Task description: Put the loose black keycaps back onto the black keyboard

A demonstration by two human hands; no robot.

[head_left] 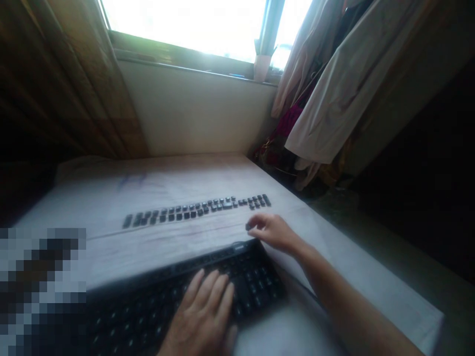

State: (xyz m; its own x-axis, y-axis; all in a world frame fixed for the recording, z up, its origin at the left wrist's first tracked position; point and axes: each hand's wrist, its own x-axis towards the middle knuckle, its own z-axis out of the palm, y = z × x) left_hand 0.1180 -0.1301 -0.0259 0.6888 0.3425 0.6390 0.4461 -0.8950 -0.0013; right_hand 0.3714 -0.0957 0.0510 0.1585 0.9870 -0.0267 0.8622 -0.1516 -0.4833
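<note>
My left hand (208, 306) lies flat across a black keyboard (252, 291), its fingers stretched out over the right part of the keys. Beyond the keyboard's far right corner, my right hand (273, 231) pinches a small dark keycap (248, 227) between thumb and fingers, just above the cloth. Past both hands, loose black keycaps (180, 216) are set out in rows on the white surface, with a smaller group (260, 200) at the right end. The near left of the keyboard is blurred.
The keyboard rests on a white-covered surface (208, 237) whose right edge drops off beside my right arm. A brown curtain (74, 74) hangs at the left, and clothes (334, 99) hang at the right. A pot (261, 68) stands on the window sill.
</note>
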